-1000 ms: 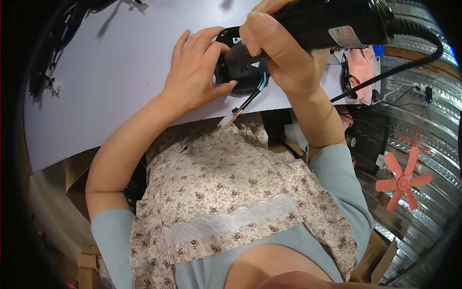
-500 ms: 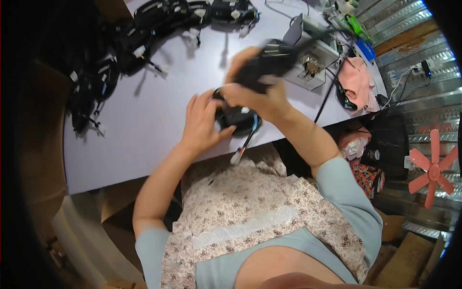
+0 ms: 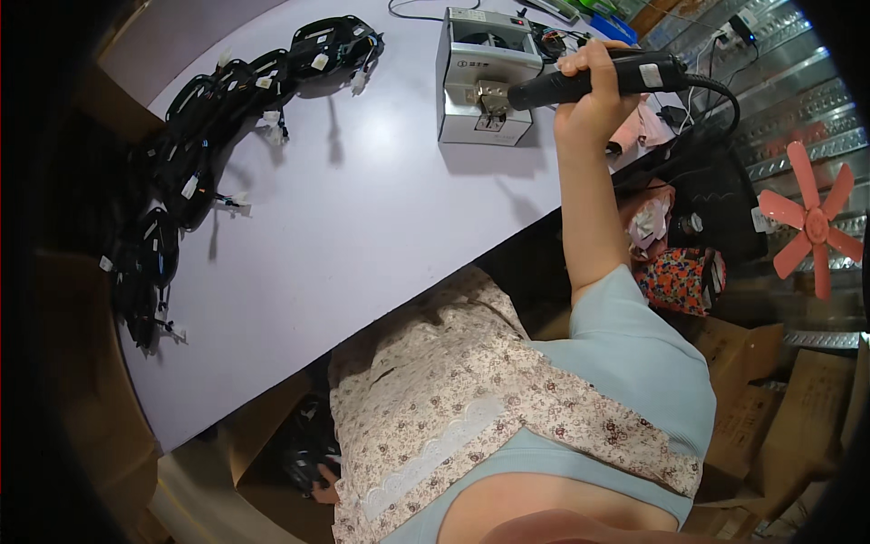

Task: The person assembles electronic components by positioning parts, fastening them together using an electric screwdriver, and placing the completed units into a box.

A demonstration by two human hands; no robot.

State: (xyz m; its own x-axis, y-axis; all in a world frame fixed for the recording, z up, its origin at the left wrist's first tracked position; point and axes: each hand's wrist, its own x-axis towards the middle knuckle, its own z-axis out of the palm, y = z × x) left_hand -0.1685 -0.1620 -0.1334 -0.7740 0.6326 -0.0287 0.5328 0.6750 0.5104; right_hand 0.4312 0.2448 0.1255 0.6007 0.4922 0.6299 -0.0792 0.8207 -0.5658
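Observation:
My right hand [image 3: 594, 86] is raised at the far right of the table, wrapped round a black hot-air gun [image 3: 562, 89] with a thick cord. The gun's front end is beside the metal bracket [image 3: 492, 97] on a grey box-shaped machine [image 3: 489, 59]. Low on the left, below the table edge, my left hand [image 3: 324, 486] reaches into an open cardboard box [image 3: 258, 453]. Its fingers are curled at a black wire harness [image 3: 304, 444] in the box; dark shade and my apron hide part of this hand.
Several coiled black wire harnesses [image 3: 186, 177] with white connectors line the left and back of the white table [image 3: 317, 245]. Pink cloth [image 3: 648, 127] lies at the right edge. Nearby are a pink fan [image 3: 817, 220], a patterned bag [image 3: 675, 279] and cardboard boxes [image 3: 788, 426].
My hands have parted. The right has moved up and right with the hot-air gun to the machine; the left has left the tabletop for the box, and the harness worked on is gone from there.

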